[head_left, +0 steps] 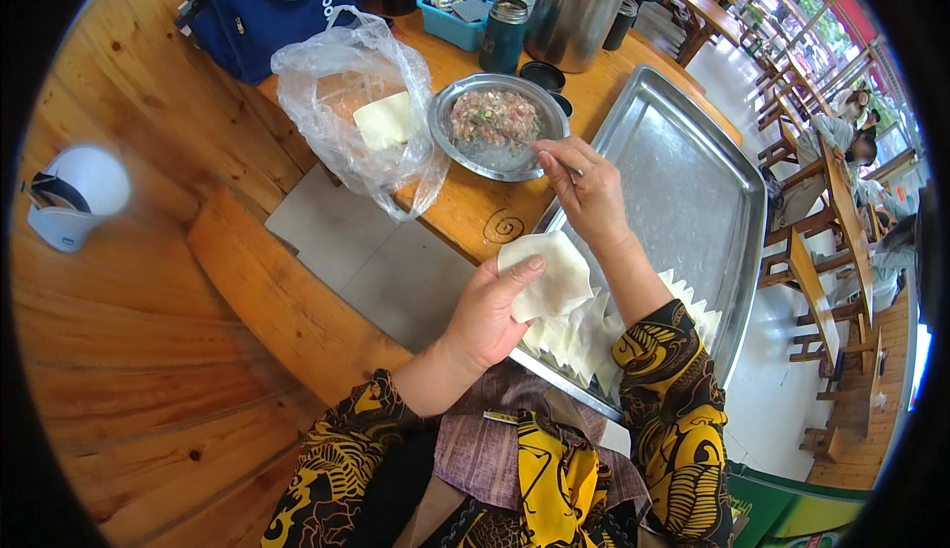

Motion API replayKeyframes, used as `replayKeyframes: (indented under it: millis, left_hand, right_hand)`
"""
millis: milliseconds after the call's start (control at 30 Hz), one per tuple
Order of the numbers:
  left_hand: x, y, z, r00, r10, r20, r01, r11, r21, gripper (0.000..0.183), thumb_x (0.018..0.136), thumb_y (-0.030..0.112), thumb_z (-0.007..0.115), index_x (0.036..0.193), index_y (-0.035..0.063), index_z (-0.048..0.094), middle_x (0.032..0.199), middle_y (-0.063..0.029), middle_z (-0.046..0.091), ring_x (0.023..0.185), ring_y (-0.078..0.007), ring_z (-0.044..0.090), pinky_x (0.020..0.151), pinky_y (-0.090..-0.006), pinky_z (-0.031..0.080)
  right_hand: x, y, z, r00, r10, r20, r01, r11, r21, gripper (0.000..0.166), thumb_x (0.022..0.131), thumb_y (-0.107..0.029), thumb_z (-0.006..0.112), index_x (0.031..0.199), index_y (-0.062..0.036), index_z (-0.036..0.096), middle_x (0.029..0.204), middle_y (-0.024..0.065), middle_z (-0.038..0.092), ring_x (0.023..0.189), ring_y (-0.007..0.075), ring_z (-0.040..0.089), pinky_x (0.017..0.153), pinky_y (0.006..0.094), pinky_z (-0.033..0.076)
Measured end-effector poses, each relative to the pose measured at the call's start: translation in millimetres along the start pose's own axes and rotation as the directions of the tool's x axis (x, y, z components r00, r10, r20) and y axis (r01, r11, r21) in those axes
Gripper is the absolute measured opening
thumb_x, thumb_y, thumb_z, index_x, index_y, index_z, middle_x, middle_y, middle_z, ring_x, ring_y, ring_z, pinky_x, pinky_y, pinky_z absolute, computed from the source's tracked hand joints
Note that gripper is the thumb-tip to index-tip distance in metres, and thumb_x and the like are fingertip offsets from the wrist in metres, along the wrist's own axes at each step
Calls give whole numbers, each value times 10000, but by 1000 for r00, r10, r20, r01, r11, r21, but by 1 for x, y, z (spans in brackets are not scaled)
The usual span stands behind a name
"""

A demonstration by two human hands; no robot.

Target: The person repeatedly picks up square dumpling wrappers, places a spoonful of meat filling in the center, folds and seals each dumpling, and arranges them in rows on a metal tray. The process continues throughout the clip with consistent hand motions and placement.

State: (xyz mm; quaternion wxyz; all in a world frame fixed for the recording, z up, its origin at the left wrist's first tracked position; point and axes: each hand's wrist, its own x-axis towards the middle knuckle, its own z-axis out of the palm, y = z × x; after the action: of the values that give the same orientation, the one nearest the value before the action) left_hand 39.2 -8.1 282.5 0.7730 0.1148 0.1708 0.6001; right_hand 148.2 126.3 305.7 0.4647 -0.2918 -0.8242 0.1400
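Observation:
My left hand (486, 310) holds a flat dough wrapper (553, 277), thumb on top. Between the fingers of my right hand (586, 184) is a thin metal utensil (573, 170); its far end reaches into the minced meat filling (496, 118). That filling, flecked with green, sits in a round metal bowl (486, 170). Left of the bowl, a clear plastic bag (349, 58) lies open with a stack of wrappers (384, 119) in it. Under my right forearm, several folded dumplings (571, 340) stand in rows at the near end of a large metal tray (675, 170).
Behind the bowl are a dark green jar (505, 36), a turquoise basket (450, 25), a tall steel canister (579, 10) and black lids (542, 75). A blue bag (260, 14) stands at the back left. A wooden bench (289, 288) runs along the left. People sit at tables far right.

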Motion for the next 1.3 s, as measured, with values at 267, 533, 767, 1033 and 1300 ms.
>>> replayKeyframes:
  millis: [267,533,767,1033,1300]
  left_hand:
    - [2,1,5,1000,-25,-11,25,999,21,249,877,100,535,1106,3,519,1016,-64,593,926,-166,588,841,-320,474]
    - [5,1,7,999,-34,-29,36,998,53,233,873,95,536,1090,10,524,995,-60,594,915,-163,591,818,-310,484]
    - [6,-3,11,997,-12,-71,20,993,114,267,855,58,533,1114,1,515,1017,-81,594,928,-179,592,826,-316,484]
    - [10,-7,7,995,0,-101,15,989,148,301,831,-15,462,1130,-22,495,1071,-102,571,966,-200,579,849,-334,474]
    - [11,-7,6,996,22,-83,-7,985,170,366,803,-58,395,1163,-31,453,1102,-126,544,1008,-234,560,882,-355,461]
  right_hand:
    - [-7,-1,0,997,61,44,-63,997,48,100,819,-63,587,900,-24,630,761,115,589,660,260,574,589,312,461]
    - [-15,-2,-5,835,550,22,-465,682,564,181,886,-141,537,884,15,630,709,53,581,607,119,541,553,228,440]
    - [-14,21,-50,628,776,61,-393,249,885,219,900,-169,485,895,29,580,664,26,517,569,95,462,511,206,375]
    - [-50,1,-120,649,754,101,-394,219,893,209,926,-172,433,854,-2,530,605,10,440,519,98,390,483,217,315]
    - [-70,-34,-128,816,573,-77,-384,636,669,251,938,-174,435,872,29,566,682,44,487,576,107,423,528,222,325]
